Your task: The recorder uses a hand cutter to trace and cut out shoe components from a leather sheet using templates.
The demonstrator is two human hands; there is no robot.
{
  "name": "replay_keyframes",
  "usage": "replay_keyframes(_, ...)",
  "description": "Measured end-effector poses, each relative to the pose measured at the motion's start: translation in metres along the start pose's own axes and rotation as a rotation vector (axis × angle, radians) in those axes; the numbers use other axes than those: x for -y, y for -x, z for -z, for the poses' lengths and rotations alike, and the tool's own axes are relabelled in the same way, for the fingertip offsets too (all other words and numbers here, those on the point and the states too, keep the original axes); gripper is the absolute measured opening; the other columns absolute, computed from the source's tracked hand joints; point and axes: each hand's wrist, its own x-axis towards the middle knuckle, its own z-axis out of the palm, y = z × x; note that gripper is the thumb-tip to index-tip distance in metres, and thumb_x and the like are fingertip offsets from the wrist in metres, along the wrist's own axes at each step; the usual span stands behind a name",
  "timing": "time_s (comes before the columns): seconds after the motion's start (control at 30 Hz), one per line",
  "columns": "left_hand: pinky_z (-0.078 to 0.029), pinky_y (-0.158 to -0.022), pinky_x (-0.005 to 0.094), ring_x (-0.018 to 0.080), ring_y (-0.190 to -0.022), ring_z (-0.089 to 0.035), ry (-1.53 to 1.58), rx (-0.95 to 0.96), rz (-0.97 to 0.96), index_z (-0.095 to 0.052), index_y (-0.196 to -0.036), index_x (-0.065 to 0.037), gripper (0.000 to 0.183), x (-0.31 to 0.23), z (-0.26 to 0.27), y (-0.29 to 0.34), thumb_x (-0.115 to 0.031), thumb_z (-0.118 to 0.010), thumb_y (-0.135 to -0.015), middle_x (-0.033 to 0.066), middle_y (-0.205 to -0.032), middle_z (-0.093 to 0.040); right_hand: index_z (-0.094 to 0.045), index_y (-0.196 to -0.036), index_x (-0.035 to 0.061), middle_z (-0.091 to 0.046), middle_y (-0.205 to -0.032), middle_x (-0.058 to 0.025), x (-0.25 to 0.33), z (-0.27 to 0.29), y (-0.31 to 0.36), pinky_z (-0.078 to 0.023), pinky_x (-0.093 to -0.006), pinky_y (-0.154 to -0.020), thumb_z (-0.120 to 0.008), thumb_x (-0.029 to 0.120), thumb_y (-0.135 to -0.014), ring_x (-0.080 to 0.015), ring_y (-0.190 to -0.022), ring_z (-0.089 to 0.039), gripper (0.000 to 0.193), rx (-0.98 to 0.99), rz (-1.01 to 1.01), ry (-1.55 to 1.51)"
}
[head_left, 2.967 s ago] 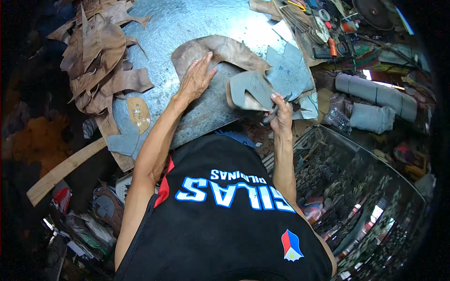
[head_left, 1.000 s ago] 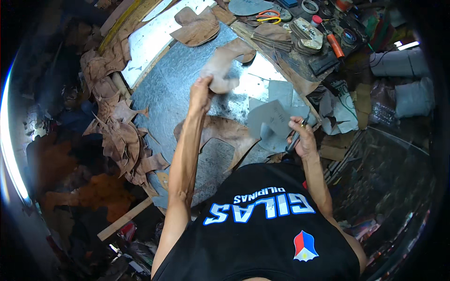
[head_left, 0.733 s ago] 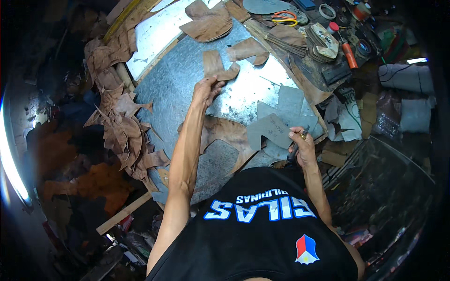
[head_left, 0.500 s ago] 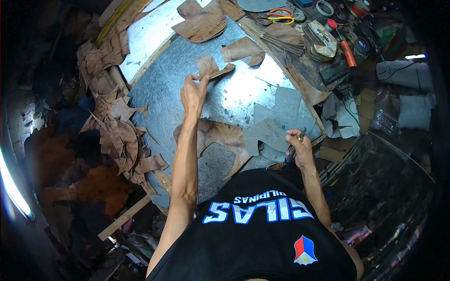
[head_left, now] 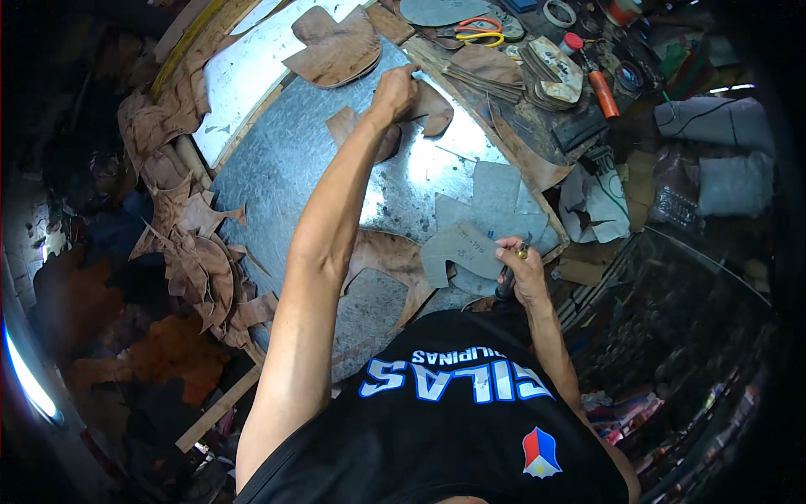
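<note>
The left hand (head_left: 393, 88) hides part of a brown leather piece (head_left: 432, 107).

The left arm stretches straight out, its left hand (head_left: 393, 91) far ahead, fingers curled downward. The right hand (head_left: 522, 267) stays tucked near the torso, elbow bent, fingers closed.

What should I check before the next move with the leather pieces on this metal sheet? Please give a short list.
1. Left hand reaches the small leather piece: ok.
2. Firm grip on that piece: cannot tell.
3. Right hand holds the knife: ok.
4. Knife blade clear of the left hand: ok, hands far apart.
5. Grey pattern lies on the leather: ok.
6. Metal sheet has bare space: ok.
</note>
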Motion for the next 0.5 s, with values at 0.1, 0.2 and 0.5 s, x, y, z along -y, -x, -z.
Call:
replay_keyframes(0.1,-0.051,-0.091,0.0407,0.0358,-0.099,-0.067,0.051,0.104,-0.092,-0.066,-0.116,-0.001,0.04,0.001,0.022,-0.008,-0.011,-0.052,-0.08,0.0234,-0.103,-0.069,-0.063,-0.101,0.0023,-0.061,-0.08,-0.0003,0.0,-0.001,0.0,-0.046,-0.021,-0.048,-0.068,0.016,-0.088,-0.0063,-0.055,-0.053,0.019,0.006,0.002,0.0)
replay_keyframes(0.2,-0.054,-0.086,0.0377,0.0309,-0.095,-0.069,-0.001,0.184,-0.193,-0.07,-0.109,-0.002,0.033,-0.022,0.056,-0.026,-0.013,-0.054,-0.082,0.0185,-0.099,-0.072,-0.063,-0.101,0.0024,-0.061,-0.08,0.0,0.001,0.003,-0.003,-0.046,-0.0207,-0.048,-0.068,0.016,-0.088,-0.0061,-0.056,-0.054,0.019,0.009,0.001,-0.008)
replay_keyframes(0.5,-0.054,-0.085,0.0384,0.031,-0.096,-0.069,-0.243,0.382,-0.545,-0.071,-0.108,-0.009,0.027,-0.053,0.081,-0.054,-0.011,-0.066,-0.082,0.0157,-0.1,-0.071,-0.063,-0.101,0.003,-0.059,-0.079,0.001,0.001,0.005,0.001,-0.047,-0.0214,-0.049,-0.068,0.016,-0.088,-0.0063,-0.059,-0.054,0.019,0.0,-0.015,0.01)
